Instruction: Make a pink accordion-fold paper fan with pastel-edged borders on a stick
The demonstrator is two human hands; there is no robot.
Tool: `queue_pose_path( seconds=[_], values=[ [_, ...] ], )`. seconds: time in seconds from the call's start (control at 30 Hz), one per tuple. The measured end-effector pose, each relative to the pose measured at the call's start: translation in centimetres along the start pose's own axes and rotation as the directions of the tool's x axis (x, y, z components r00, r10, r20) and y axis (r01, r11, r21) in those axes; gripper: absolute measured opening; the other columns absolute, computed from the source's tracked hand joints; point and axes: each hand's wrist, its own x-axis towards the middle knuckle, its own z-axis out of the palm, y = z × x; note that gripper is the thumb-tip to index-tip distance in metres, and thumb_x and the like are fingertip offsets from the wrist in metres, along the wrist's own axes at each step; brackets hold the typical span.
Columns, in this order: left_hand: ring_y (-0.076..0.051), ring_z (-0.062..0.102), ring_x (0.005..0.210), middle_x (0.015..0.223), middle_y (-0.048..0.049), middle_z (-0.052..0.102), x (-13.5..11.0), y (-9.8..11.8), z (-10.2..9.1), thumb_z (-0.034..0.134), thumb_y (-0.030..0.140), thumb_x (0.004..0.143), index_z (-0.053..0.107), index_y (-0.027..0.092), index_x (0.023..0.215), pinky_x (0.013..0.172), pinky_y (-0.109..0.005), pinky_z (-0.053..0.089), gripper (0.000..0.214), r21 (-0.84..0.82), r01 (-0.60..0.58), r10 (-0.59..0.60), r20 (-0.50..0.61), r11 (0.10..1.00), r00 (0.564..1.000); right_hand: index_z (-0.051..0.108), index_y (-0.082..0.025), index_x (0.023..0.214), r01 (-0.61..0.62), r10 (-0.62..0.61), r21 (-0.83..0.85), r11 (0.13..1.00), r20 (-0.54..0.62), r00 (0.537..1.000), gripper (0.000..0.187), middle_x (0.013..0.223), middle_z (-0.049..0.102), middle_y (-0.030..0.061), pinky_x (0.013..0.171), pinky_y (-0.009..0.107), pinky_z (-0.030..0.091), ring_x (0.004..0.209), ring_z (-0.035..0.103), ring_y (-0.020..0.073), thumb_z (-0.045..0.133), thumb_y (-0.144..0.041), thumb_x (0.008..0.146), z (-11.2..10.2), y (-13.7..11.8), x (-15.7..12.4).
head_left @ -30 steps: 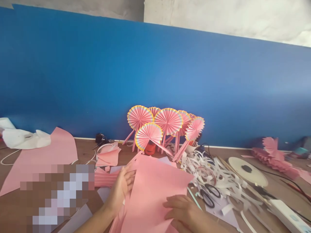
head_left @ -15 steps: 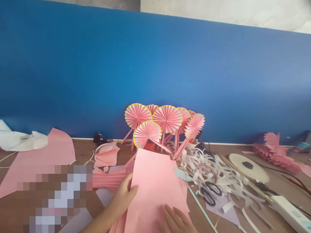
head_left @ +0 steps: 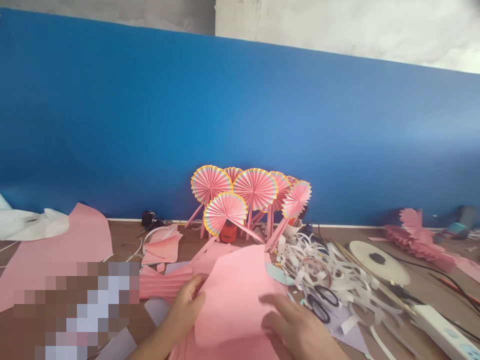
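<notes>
The brown tabletop (head_left: 122,237) bears a large pink sheet (head_left: 88,230), tangled white strips (head_left: 318,262), a pale disc (head_left: 360,260) and a power strip (head_left: 446,330).

Pale sheen noted on blue panel (head_left: 240,115), toward its right; wall (head_left: 337,30) above it brightly lit. Below it, right hand (head_left: 300,327) slightly blurred, one patch (head_left: 93,305) pixelated.

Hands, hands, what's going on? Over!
Left hand gripping pink sheet. Right hand open at its right side, contact unclear. Scissors, white strips lying farther right.
</notes>
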Motion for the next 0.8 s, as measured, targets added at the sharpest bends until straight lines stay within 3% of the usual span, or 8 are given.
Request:
queue_pose_path(
  seconds=[0.07,0.17,0.27,0.37,0.47,0.6,0.73,0.8],
  values=[
    [-0.026,0.062,0.093,0.090,-0.0037,0.072,-0.2,0.9,0.0,0.057,0.018,0.067,0.071,0.019,0.085,0.081,-0.031,0.046,0.023,0.014,0.005,-0.005,0.052,1.000,0.999,0.061,-0.021,0.085,-0.121,0.122,0.019,0.992,-0.034,0.992,0.018,0.139,0.046,0.0111,0.094,0.038,0.044,0.126,0.044,0.0270,0.044,-0.015,0.088,-2.1,0.7,1.9],
    [-0.026,0.063,0.091,0.085,-0.0032,0.072,-0.7,2.1,-0.1,0.062,0.028,0.071,0.073,0.019,0.083,0.081,-0.032,0.046,0.018,-0.012,0.039,-0.038,0.092,0.999,0.995,0.065,-0.019,0.079,-0.115,0.118,0.084,0.990,-0.022,0.993,0.020,0.142,0.042,0.0124,0.101,0.047,0.035,0.132,0.034,0.0312,0.047,-0.015,0.086,-3.1,2.2,4.4],
    [-0.028,0.061,0.100,0.093,-0.0037,0.073,-1.0,3.5,-0.2,0.065,0.038,0.074,0.073,0.022,0.090,0.090,-0.035,0.044,0.024,-0.189,0.074,-0.063,0.067,0.979,0.996,0.057,-0.018,0.062,-0.192,0.183,0.167,0.967,0.067,0.981,0.021,0.086,0.066,0.0086,0.079,0.037,0.046,0.087,0.059,0.0232,0.049,-0.014,0.081,-2.3,3.7,6.3],
    [-0.030,0.055,0.113,0.114,-0.0064,0.067,-0.8,5.0,-0.2,0.060,0.056,0.077,0.068,0.024,0.105,0.095,-0.040,0.042,0.044,-0.428,0.032,0.003,0.082,0.903,0.997,0.044,-0.020,0.056,-0.386,0.398,0.286,0.877,0.016,0.917,0.026,0.054,0.049,-0.0022,0.052,0.026,0.037,0.055,0.049,0.0146,0.046,-0.020,0.082,-1.5,4.1,7.5],
    [-0.032,0.048,0.122,0.128,-0.0093,0.059,0.0,6.1,0.5,0.067,0.060,0.070,0.061,0.024,0.116,0.099,-0.043,0.039,0.059,-0.461,-0.106,0.153,0.066,0.881,0.986,0.052,-0.020,0.077,-0.433,0.515,0.511,0.742,-0.022,0.857,0.009,0.063,0.055,-0.0025,0.051,0.024,0.036,0.058,0.052,0.0150,0.048,-0.025,0.082,-1.4,3.3,8.3],
    [-0.029,0.053,0.118,0.123,-0.0079,0.063,1.4,6.7,2.2,0.073,0.036,0.072,0.057,0.024,0.118,0.098,-0.041,0.041,0.050,-0.372,-0.151,0.122,-0.099,0.916,0.987,0.042,-0.020,0.121,-0.426,0.584,0.723,0.543,0.039,0.810,0.042,0.072,0.063,-0.0020,0.056,0.025,0.042,0.063,0.059,0.0175,0.051,-0.026,0.080,-1.6,2.4,8.9],
    [-0.028,0.061,0.107,0.119,-0.0081,0.065,2.3,6.1,2.6,0.070,0.033,0.074,0.056,0.022,0.121,0.089,-0.037,0.047,0.050,-0.374,-0.151,0.099,-0.155,0.915,0.983,0.059,-0.018,0.077,-0.416,0.553,0.696,0.585,0.033,0.832,0.016,0.056,0.051,-0.0041,0.051,0.023,0.035,0.054,0.049,0.0137,0.057,-0.033,0.078,-1.1,2.9,8.5],
    [-0.028,0.063,0.104,0.117,-0.0083,0.067,2.5,5.9,2.3,0.070,0.031,0.074,0.056,0.021,0.122,0.088,-0.036,0.048,0.052,-0.388,-0.151,0.100,-0.150,0.909,0.984,0.052,-0.018,0.060,-0.414,0.531,0.743,0.525,0.094,0.842,0.029,0.051,0.043,-0.0052,0.047,0.022,0.028,0.048,0.038,0.0099,0.056,-0.040,0.079,-0.8,3.4,8.3]
  ],
)
